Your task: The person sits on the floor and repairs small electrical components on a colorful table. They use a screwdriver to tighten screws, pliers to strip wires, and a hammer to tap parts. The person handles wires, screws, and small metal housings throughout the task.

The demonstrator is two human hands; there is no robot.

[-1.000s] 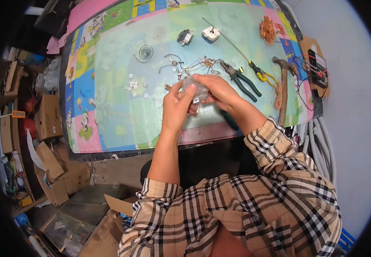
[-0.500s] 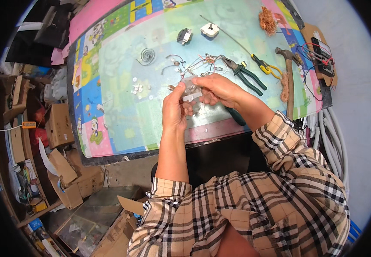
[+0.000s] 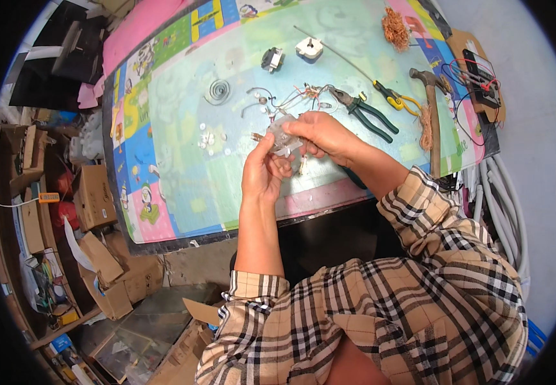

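Between my hands is a translucent grey plastic part (image 3: 284,140). My left hand (image 3: 262,167) grips its left side, thumb raised along its edge. My right hand (image 3: 325,140) pinches it from the right, thumb on top. Just beyond lie tangled wires (image 3: 305,92) with small components, and a scatter of small white pieces (image 3: 212,140) to the left. Green-handled pliers (image 3: 375,125) lie open to the right; another green handle is half hidden under my right forearm.
A coiled spring (image 3: 219,91), two switch-like modules (image 3: 273,59) (image 3: 308,49), copper wire (image 3: 394,29), a rod, yellow pliers (image 3: 398,99) and a hammer (image 3: 432,115) lie on the patterned mat (image 3: 181,192). A meter (image 3: 482,80) sits at the right edge; cardboard boxes (image 3: 98,192) fill the left.
My right thumb and the plastic part have shifted slightly, the part now more tilted in my fingers. The whole view has moved a little as my head moved.
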